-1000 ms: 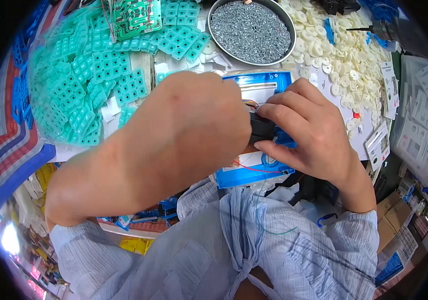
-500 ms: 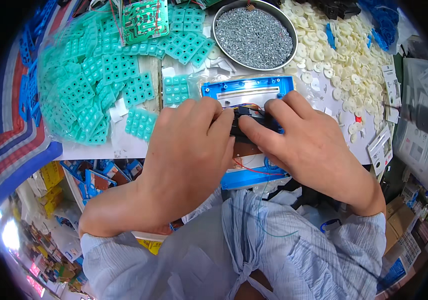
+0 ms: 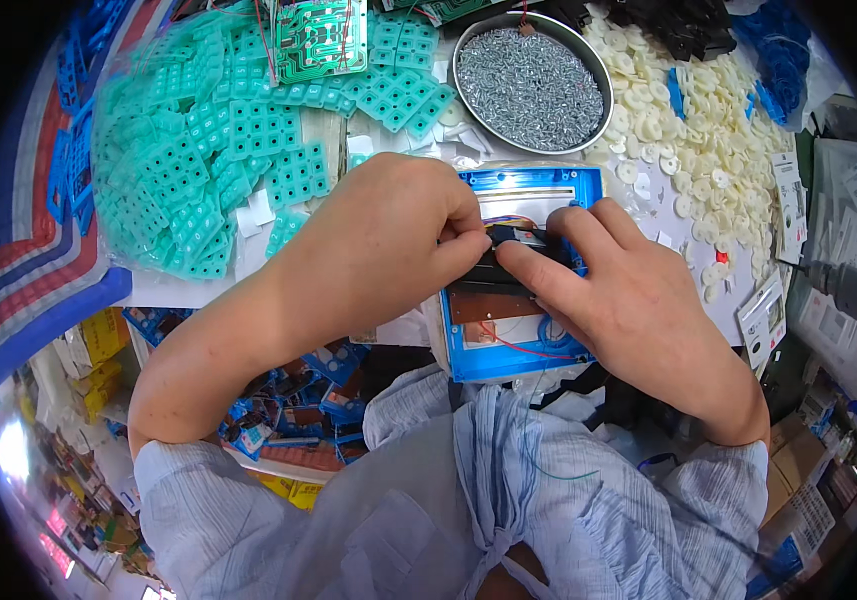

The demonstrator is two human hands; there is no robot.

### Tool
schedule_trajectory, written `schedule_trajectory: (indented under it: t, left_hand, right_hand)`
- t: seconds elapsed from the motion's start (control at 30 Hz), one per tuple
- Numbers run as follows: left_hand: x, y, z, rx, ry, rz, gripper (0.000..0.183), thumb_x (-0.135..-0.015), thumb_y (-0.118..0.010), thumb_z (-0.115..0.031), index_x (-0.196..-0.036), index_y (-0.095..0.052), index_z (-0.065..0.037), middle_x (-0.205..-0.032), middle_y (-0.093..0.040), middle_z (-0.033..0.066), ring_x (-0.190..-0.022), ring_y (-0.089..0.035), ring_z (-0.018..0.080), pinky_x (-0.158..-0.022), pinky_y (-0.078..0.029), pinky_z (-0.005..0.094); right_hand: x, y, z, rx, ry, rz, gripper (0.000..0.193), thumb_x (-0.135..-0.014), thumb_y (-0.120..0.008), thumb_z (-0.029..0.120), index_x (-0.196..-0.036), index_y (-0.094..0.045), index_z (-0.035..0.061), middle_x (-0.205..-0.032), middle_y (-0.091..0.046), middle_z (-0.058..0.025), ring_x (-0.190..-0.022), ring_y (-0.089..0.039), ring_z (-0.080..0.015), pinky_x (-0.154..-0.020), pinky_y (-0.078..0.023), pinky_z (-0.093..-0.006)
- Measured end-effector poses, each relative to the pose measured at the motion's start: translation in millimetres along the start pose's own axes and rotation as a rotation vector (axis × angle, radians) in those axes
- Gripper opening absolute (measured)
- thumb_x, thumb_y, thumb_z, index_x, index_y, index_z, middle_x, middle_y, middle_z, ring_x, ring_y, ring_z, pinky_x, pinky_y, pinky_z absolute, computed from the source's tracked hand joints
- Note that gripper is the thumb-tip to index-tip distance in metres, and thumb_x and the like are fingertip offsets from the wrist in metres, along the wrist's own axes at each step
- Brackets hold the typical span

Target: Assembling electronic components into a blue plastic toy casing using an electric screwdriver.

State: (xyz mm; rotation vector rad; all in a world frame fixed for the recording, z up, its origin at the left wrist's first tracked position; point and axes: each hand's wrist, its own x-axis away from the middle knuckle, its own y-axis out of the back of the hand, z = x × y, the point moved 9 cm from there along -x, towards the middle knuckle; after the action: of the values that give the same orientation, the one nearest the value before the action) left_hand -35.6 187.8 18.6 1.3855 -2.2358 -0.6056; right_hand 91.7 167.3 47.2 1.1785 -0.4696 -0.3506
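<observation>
On the table edge in front of me lies an open blue plastic casing [image 3: 464, 345], which looks like half of an electronic device. Across its middle sits a black plastic part [image 3: 503, 268], with a brown circuit board [image 3: 478, 308] and thin red wires below it. My right hand [image 3: 623, 290] grips the black part from the right, thumb and index finger on its top. At the part's left end my left hand [image 3: 393, 225] is closed in a pinch. Whatever its fingertips hold is too small or hidden to make out.
Green rubber keypads [image 3: 173, 170] are heaped at left, beside a green circuit board [image 3: 320, 40]. A round metal tray [image 3: 603, 75] of small screws stands behind the casing. Cream plastic discs [image 3: 648, 110] spread at right, near a dark screwdriver-like tool [image 3: 848, 290]. Blue casings [image 3: 338, 365] lie below the table edge.
My left hand has turned and its forearm swung outward, uncovering the casing's left side. Its fingertips now pinch at the black part. My right hand stays on that part; the view has shifted slightly.
</observation>
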Motion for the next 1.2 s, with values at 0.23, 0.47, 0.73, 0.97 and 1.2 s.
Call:
schedule_trajectory:
  t: [0.23,0.47,0.73,0.97,1.2]
  left_hand:
    - [-6,-2,5,0.058,0.127,0.121,0.016,-0.085,-0.072,-0.013,-0.084,-0.072,0.002,-0.074,-0.066,0.0109,-0.06,-0.061,0.0176,-0.057,-0.046,0.0316]
    - [-13,-5,-2,-0.062,-0.127,0.015,0.019,-0.088,-0.07,-0.015,-0.08,-0.067,0.002,-0.071,-0.062,0.0153,-0.064,-0.059,0.0308,-0.06,-0.045,0.0404]
    - [-49,-1,7,-0.169,0.04,0.471,0.019,-0.091,-0.067,-0.018,-0.086,-0.068,0.001,-0.079,-0.065,0.0152,-0.07,-0.062,0.0319,-0.062,-0.047,0.04]
    - [-128,-6,14,-0.718,-0.358,-0.163,0.018,-0.087,-0.066,-0.023,-0.083,-0.075,-0.009,-0.085,-0.072,0.0123,-0.091,-0.072,0.0292,-0.078,-0.051,0.0464]
    - [-124,6,-3,-0.64,-0.394,-0.218,0.02,-0.088,-0.065,-0.029,-0.083,-0.072,-0.011,-0.088,-0.068,0.0103,-0.091,-0.066,0.0297,-0.078,-0.046,0.0478]
  right_hand:
    - [-1,0,-1,-0.002,0.007,0.017,0.056,-0.078,-0.073,0.016,-0.132,-0.06,0.0189,-0.112,-0.058,-0.0096,-0.099,-0.059,-0.0274,-0.066,-0.055,-0.0347]
    - [-3,0,-4,-0.048,-0.008,0.022,0.054,-0.08,-0.073,0.015,-0.133,-0.06,0.0177,-0.109,-0.059,-0.0086,-0.1,-0.06,-0.0277,-0.067,-0.056,-0.0356]
    - [-3,10,-14,-0.122,0.031,-0.008,0.06,-0.075,-0.077,0.014,-0.133,-0.059,0.0123,-0.104,-0.062,-0.0091,-0.099,-0.06,-0.0299,-0.074,-0.056,-0.0387]
    - [10,22,-15,-0.183,0.012,-0.15,0.057,-0.075,-0.077,0.011,-0.128,-0.059,0.0036,-0.109,-0.067,-0.0129,-0.096,-0.063,-0.0314,-0.075,-0.055,-0.0385]
    - [208,150,-105,-0.173,-0.075,-1.694,0.051,-0.097,-0.057,0.037,-0.13,-0.052,-0.0004,-0.121,-0.058,-0.0149,-0.106,-0.059,-0.0288,-0.096,-0.05,-0.05]
